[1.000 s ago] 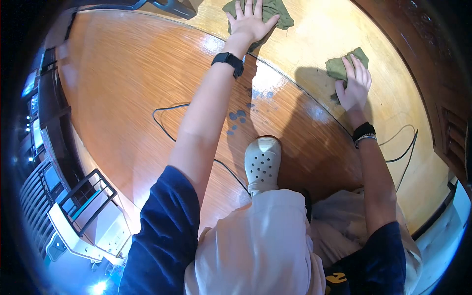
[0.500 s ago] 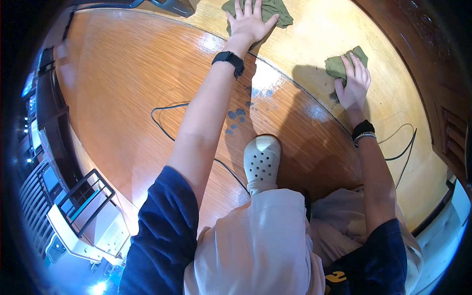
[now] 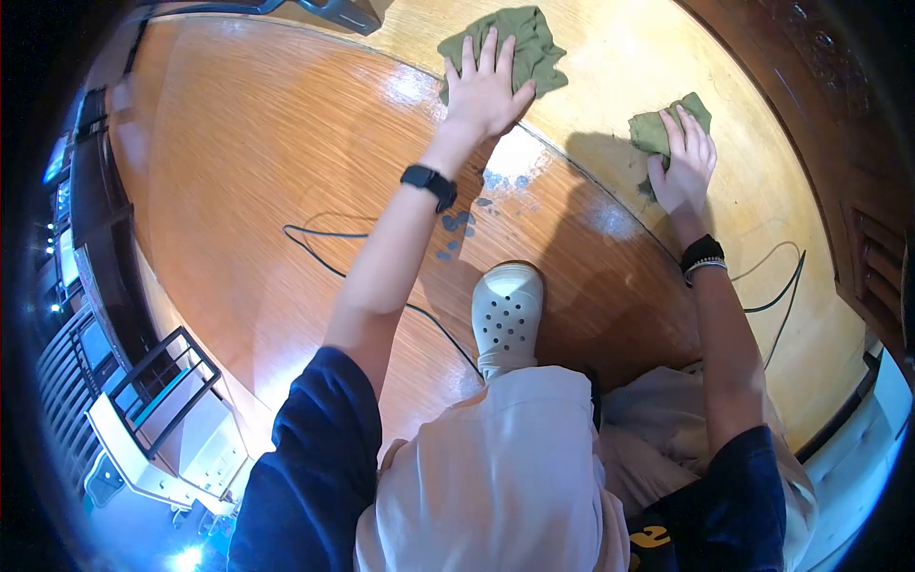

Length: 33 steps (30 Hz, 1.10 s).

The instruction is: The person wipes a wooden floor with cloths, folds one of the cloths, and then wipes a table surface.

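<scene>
My left hand lies flat with spread fingers on an olive-green cloth, pressing it against the floor near the seam between two surfaces. The cloth is spread out and wrinkled, partly hidden by the hand. On the right, my right hand has its fingers bent over a smaller, bunched green cloth on the pale floor. A dark stain shows beside that hand's thumb. Dark grey wet-looking spots mark the brown wood-patterned floor between my arms.
A thin black cable loops over the brown floor, and another cable lies at the right. My pale clog stands in the middle. Dark carved wood borders the right side. A dark frame leg stands at the top.
My left hand and its cloth have slid back toward me, so more of the cloth shows. The cable loop has shifted slightly left. My right hand has hardly moved.
</scene>
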Available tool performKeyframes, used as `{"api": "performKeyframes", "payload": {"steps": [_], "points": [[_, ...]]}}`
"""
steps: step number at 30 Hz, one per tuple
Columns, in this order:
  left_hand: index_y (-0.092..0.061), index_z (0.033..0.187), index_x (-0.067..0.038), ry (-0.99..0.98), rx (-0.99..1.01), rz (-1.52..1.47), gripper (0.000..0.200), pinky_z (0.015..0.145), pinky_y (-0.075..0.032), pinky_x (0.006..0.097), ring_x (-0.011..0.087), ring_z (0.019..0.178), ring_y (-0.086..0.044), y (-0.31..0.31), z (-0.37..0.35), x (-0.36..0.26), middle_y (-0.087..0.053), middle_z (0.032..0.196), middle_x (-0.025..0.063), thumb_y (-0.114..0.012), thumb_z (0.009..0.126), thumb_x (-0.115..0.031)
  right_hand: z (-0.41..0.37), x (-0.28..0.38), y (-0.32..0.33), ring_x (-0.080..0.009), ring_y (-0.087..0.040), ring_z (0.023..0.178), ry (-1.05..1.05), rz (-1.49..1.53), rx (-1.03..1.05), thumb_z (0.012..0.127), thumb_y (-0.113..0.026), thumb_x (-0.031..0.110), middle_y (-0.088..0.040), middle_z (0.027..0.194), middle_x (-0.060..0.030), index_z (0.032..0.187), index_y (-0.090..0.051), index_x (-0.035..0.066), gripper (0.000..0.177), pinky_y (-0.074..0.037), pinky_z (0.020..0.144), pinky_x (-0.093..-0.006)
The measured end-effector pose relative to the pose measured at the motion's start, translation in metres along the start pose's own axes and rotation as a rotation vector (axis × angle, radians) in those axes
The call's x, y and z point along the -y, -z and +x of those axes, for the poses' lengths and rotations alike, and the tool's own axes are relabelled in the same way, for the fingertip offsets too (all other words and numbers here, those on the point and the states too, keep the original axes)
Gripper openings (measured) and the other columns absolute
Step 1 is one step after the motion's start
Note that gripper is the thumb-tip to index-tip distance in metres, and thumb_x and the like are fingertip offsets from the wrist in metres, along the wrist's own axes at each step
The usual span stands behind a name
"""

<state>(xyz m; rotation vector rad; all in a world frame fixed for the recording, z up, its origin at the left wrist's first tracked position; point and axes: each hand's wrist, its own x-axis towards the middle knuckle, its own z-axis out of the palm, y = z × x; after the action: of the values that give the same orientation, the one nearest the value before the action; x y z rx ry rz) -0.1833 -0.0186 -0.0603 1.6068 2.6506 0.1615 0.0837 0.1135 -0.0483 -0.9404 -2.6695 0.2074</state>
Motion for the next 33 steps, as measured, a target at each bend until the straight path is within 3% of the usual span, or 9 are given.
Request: {"api": "performKeyframes", "payload": {"steps": [7,13,33], "points": [[-0.023,0.141,-0.009,-0.070,0.119,-0.038,0.072,0.106,-0.013,0.0587,0.0410,0.134,-0.015,0.029,-0.078,-0.036,-0.019,0.147,0.0162,-0.037,0.087,-0.056,0.000,-0.001,-0.001,-0.0263,-0.038,0.124,0.023,0.026,-0.020,0.068,-0.059,0.019,-0.043,0.133,-0.0079,0.127,-0.048,0.017,0.060,-0.022,0.106,-0.0425],[-0.027,0.139,-0.008,-0.110,0.174,-0.069,0.076,0.103,-0.019,0.0597,0.0425,0.133,-0.019,0.037,-0.108,-0.053,-0.021,0.146,0.0166,-0.040,0.086,-0.060,0.000,-0.001,0.000,-0.0262,-0.038,0.123,0.048,0.057,-0.052,0.068,-0.059,0.017,-0.043,0.132,-0.0080,0.127,-0.048,0.016,0.060,-0.023,0.105,-0.0425],[-0.022,0.142,-0.020,-0.193,0.079,0.026,0.075,0.103,-0.021,0.0606,0.0395,0.134,-0.018,0.012,-0.023,-0.054,-0.019,0.148,0.0091,-0.035,0.084,-0.065,0.003,-0.002,0.001,-0.0280,-0.041,0.120,0.049,0.088,-0.045,0.067,-0.057,0.019,-0.045,0.130,-0.0082,0.122,-0.052,0.014,0.056,-0.027,0.102,-0.0457]]}}
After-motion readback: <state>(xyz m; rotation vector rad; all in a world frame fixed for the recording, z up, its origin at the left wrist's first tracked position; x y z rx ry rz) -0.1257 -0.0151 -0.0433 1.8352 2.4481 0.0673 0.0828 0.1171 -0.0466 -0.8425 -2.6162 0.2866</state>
